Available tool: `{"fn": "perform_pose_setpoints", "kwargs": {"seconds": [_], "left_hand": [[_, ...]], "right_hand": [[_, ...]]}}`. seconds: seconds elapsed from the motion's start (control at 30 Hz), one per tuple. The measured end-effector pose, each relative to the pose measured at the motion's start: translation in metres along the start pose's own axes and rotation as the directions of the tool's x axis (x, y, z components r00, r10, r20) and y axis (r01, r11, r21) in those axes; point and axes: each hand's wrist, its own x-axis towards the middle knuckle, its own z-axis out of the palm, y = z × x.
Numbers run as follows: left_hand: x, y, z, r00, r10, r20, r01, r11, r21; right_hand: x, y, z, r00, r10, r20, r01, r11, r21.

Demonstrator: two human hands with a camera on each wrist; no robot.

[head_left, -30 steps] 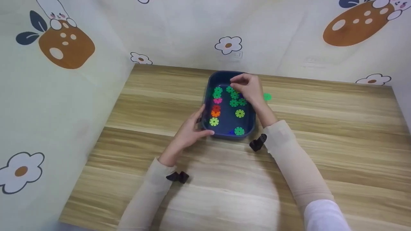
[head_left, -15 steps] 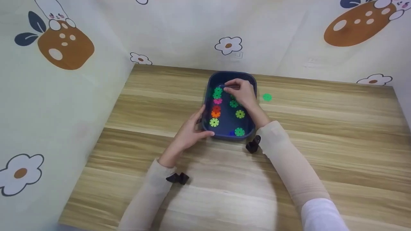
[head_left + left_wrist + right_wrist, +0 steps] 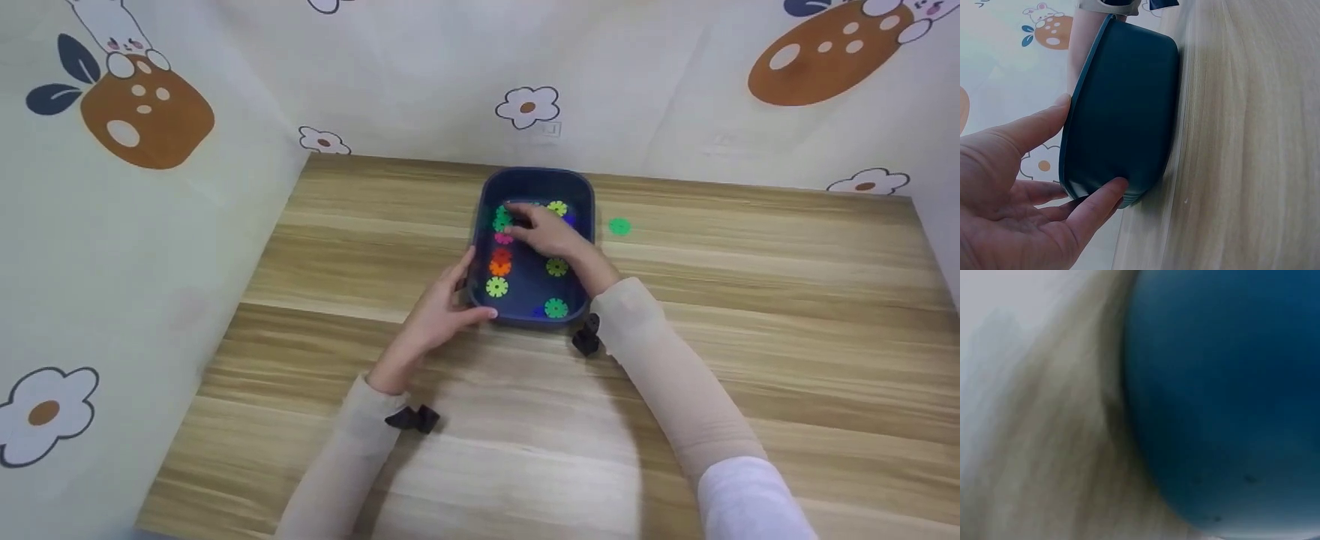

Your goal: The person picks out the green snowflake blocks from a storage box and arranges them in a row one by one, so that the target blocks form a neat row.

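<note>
A dark blue plastic basin (image 3: 534, 319) stands on the table, with several flower-shaped snowflake discs in it. My left hand (image 3: 439, 307) holds the basin's near left corner. In the left wrist view its thumb touches the rim and a finger (image 3: 1098, 205) presses the outer wall. Inside the basin, my right hand (image 3: 547, 232) reaches to the left row, thumb and forefinger apart over green discs (image 3: 502, 223). Below these lie a pink disc (image 3: 502, 238), an orange disc (image 3: 500, 268) and a yellow disc (image 3: 496, 287). The right wrist view is blurred, showing mostly the basin's wall (image 3: 1224, 399).
A loose green disc (image 3: 619, 226) lies on the wooden table (image 3: 750, 300) to the right of the basin. Behind the table rises a patterned wall covering (image 3: 420, 82). At the basin's right side are another yellow disc (image 3: 556, 208) and a green disc (image 3: 556, 308).
My right hand has moved left and toward me inside the basin, from the far right discs to the left row. Its thumb and forefinger have spread. My left hand stays on the basin.
</note>
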Motion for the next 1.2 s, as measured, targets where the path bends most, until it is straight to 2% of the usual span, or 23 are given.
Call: {"fn": "perform_pose_setpoints", "kwargs": {"seconds": [0.1, 0.3, 0.6, 0.77, 1.2], "left_hand": [[0.0001, 0.0002, -0.0001, 1.000, 0.003, -0.005, -0.003, 1.000, 0.011], [0.0007, -0.0005, 0.0000, 1.000, 0.000, -0.007, 0.000, 1.000, 0.010], [0.0010, -0.0007, 0.0007, 1.000, -0.008, -0.015, 0.008, 1.000, 0.010], [0.0009, -0.0005, 0.0012, 1.000, 0.006, -0.012, -0.006, 1.000, 0.014], [-0.0011, 0.0011, -0.0002, 1.000, -0.015, -0.004, 0.015, 1.000, 0.006]], "right_hand": [[0.0000, 0.0006, 0.0025, 1.000, -0.020, -0.001, 0.020, 0.999, -0.033], [-0.0040, -0.0004, 0.0059, 0.998, -0.050, 0.023, 0.051, 0.998, -0.021], [-0.0048, -0.0027, 0.0089, 0.999, -0.023, 0.031, 0.026, 0.995, -0.095], [-0.0045, -0.0016, 0.0097, 0.999, -0.035, 0.020, 0.037, 0.991, -0.131], [-0.0026, 0.0004, 0.0071, 0.996, -0.085, -0.036, 0.083, 0.994, -0.067]]}}
